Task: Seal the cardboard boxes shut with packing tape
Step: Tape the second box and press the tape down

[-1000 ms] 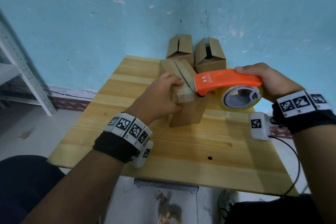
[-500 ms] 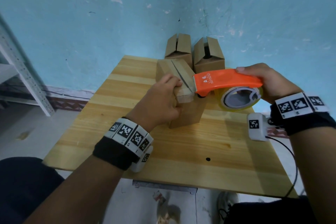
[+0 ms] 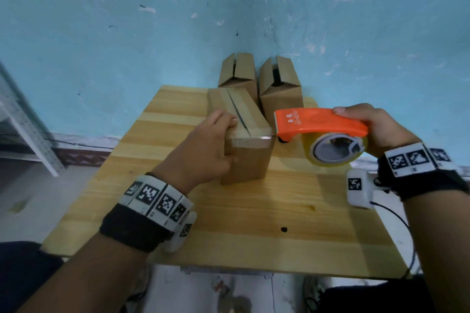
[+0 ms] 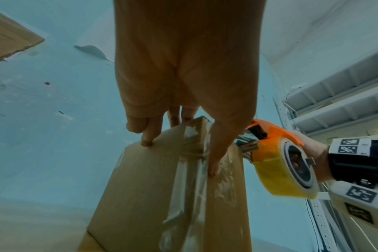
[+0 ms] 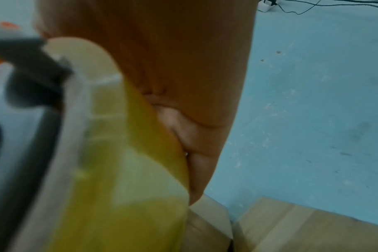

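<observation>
A tall cardboard box (image 3: 248, 160) stands mid-table, its top flaps closed with a dark seam between them. Clear tape (image 4: 192, 170) lies over its near top edge and down the front. My left hand (image 3: 218, 140) grips the box's near left corner, fingers curled over the top and thumb pressing the taped front (image 4: 213, 168). My right hand (image 3: 371, 127) holds an orange tape dispenser (image 3: 315, 122) with a yellowish roll (image 3: 338, 150) just right of the box, its toothed end a small gap from the box's corner. In the right wrist view the roll (image 5: 129, 170) fills the frame, blurred.
Two more cardboard boxes (image 3: 239, 71) (image 3: 279, 81) with open top seams stand at the wooden table's (image 3: 254, 223) far edge against the blue wall. A grey metal shelf (image 3: 25, 122) is at the left. A black cable (image 3: 399, 216) hangs off the table's right side.
The dispenser's front end was on the box's near top edge; it has moved right and off the box. My left hand stays on the box.
</observation>
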{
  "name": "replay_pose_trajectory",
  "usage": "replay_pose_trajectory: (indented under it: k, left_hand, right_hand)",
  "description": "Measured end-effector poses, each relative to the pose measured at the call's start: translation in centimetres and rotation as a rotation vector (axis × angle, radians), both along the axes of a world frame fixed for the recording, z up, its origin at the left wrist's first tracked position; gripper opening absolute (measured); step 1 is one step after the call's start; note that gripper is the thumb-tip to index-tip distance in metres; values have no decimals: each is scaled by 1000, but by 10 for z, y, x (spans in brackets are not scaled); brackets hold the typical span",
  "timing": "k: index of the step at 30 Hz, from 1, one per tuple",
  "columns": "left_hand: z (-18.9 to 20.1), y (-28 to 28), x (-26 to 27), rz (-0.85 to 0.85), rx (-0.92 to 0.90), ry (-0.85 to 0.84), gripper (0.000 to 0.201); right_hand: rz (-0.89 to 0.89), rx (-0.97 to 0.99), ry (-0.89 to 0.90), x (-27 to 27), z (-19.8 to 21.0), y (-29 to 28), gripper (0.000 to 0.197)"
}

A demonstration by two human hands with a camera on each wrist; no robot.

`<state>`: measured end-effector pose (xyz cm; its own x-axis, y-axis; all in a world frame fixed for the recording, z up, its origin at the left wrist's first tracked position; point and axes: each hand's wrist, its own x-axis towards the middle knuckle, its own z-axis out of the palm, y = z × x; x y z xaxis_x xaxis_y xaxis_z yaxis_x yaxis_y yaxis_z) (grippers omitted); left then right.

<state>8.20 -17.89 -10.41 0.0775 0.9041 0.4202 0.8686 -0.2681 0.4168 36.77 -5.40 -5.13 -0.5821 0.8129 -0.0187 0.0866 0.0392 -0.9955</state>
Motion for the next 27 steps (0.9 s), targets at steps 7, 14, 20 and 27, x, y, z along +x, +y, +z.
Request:
replay_pose_trajectory:
  k: [7, 14, 20, 27]
  left_hand:
    - [5, -1, -17, 12, -70, -5, 74]
    - [4, -1, -29, -23, -80, 1, 76]
    - [2, -1, -38, -55, -66, -35, 75]
    - [-1, -1, -40, -66, -61, -73, 74]
  right_hand:
    - [-53, -131, 59, 28, -11, 7, 43]
    - [-182, -221, 88, 29, -30, 3, 29]
    - [-205, -292, 32, 28, -31, -2, 29]
    - [-229, -228, 84, 26, -29, 1, 24]
